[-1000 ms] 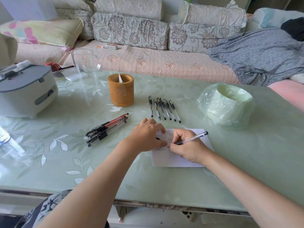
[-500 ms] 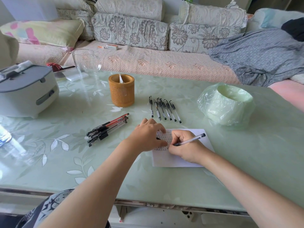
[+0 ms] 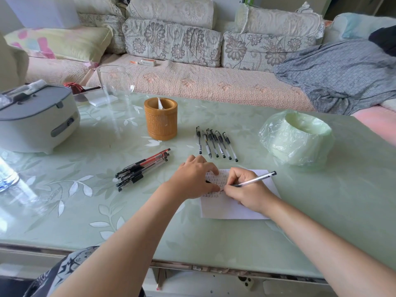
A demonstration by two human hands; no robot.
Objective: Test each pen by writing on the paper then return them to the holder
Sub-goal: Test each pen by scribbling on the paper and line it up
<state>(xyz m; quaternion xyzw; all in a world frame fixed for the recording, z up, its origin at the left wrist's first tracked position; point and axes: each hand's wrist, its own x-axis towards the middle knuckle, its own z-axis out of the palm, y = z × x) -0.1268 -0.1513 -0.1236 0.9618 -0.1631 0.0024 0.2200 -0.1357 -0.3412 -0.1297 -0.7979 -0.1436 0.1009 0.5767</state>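
Note:
A white sheet of paper [image 3: 231,207] lies on the table, with rows of small written marks on its upper left part. My right hand [image 3: 249,192] grips a clear-barrelled pen [image 3: 256,180], tip down on the paper. My left hand [image 3: 194,179] rests on the sheet's left edge, fingers bent; a small black piece [image 3: 207,181], seemingly the pen's cap, is pinched at its thumb. Several black pens [image 3: 215,143] lie in a row beyond the paper. A pile of red and black pens [image 3: 142,169] lies to the left. The brown cylindrical holder [image 3: 160,122] stands behind.
A grey and white appliance [image 3: 36,121] sits at the far left, and a glass jug [image 3: 114,86] stands behind the holder. A green roll wrapped in plastic [image 3: 296,139] is at the right. A sofa with cushions runs along the table's far edge.
My right hand has shifted slightly with the pen as it writes, and the pen's back end has tilted a little. My left hand has stayed on the paper.

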